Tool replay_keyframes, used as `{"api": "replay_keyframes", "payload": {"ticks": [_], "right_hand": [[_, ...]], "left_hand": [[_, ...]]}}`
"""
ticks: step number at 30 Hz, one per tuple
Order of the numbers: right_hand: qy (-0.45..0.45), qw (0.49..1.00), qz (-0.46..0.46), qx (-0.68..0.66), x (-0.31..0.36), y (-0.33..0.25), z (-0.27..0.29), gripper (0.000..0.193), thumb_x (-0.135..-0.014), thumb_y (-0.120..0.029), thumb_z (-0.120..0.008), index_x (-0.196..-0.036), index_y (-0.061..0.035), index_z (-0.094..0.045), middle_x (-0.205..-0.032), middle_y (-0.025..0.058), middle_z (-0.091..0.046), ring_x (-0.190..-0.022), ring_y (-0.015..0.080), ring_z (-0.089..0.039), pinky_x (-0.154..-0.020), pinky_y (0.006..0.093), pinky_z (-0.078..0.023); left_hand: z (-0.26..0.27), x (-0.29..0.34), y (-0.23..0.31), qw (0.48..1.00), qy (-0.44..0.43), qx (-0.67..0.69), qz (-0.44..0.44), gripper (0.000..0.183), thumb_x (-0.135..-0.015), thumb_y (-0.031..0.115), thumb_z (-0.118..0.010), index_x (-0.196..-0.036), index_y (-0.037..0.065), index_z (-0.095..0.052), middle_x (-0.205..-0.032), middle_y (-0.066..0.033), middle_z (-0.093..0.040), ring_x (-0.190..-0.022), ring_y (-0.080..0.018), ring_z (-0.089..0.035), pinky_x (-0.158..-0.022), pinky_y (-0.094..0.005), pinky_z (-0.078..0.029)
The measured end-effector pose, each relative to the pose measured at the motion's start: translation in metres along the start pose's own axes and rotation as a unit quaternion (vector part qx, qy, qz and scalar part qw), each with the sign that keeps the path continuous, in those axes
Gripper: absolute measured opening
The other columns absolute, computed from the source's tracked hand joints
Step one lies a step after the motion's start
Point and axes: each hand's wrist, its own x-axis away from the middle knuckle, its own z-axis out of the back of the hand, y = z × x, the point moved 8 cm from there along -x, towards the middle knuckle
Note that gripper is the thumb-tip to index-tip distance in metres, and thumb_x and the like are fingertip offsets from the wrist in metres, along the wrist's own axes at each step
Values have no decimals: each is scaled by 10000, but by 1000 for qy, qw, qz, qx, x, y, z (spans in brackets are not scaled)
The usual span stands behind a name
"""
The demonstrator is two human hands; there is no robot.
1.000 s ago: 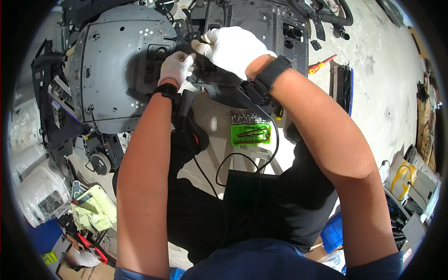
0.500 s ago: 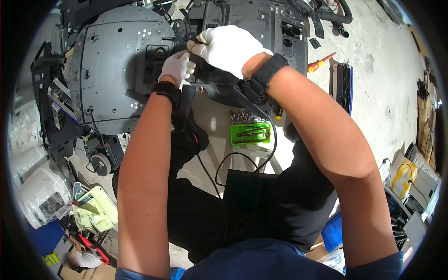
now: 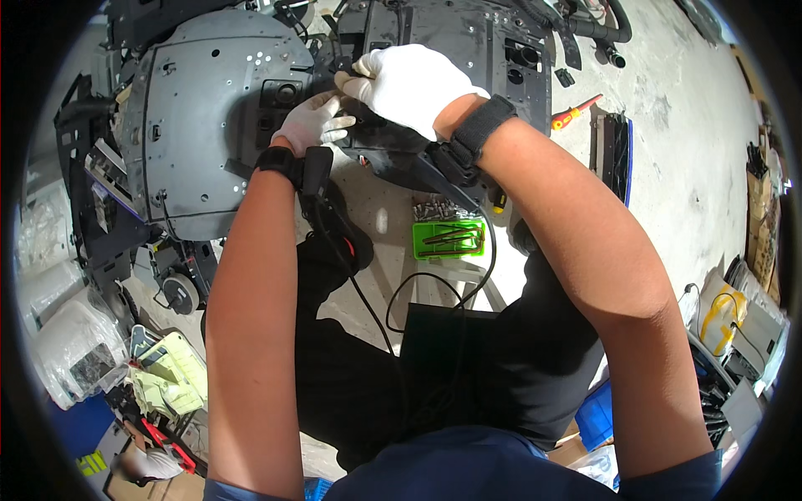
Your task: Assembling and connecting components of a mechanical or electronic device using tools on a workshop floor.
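Both hands wear white gloves and work at the gap between two dark grey machine housings. My left hand (image 3: 313, 125) is beside the left housing (image 3: 200, 125). Its fingers point right and are apart, and I see nothing held in them. Just right of it, my right hand (image 3: 411, 90) reaches over the edge of the right housing (image 3: 455, 33). Its thumb and fingers are curled together at the gap; whatever they grip is hidden. Black straps with dark cabled modules sit on both wrists.
A green tray (image 3: 449, 242) with dark hex keys stands on a small stool between my knees, with loose bolts (image 3: 434, 208) behind it. A black cable (image 3: 368, 294) loops over my lap. A red-and-yellow screwdriver (image 3: 572, 114) lies on the floor at right.
My left hand has shifted slightly left and down, and its fingers have straightened and spread. The right hand has stayed almost still.
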Motion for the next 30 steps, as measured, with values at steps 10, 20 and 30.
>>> {"api": "replay_keyframes", "payload": {"ticks": [10,20,30], "right_hand": [[-1,1000,16,4,-2,-2,-4,404,-946,-434,-557,-961,-63,-717,-900,186,-696,-874,395,-652,-772,435,-527],[-1,1000,1,7,-6,0,-3,373,-919,-410,-548,-1003,-91,-722,-922,166,-711,-895,361,-678,-807,426,-539],[-7,999,-26,-18,-4,3,-2,418,-938,-452,-541,-977,-80,-726,-902,178,-701,-877,387,-658,-798,427,-527]], "left_hand": [[15,8,27,884,272,-375,-52,477,-905,469,-636,-1016,12,-716,-894,-106,-728,-815,-218,-706,-732,-355,-519],[26,5,14,963,237,-103,-81,292,-969,230,-628,-1149,4,-672,-939,-84,-722,-799,-163,-706,-679,-289,-575],[5,13,13,974,169,-95,-116,288,-929,178,-690,-1153,-2,-661,-932,-99,-704,-802,-189,-699,-739,-281,-571]]}}
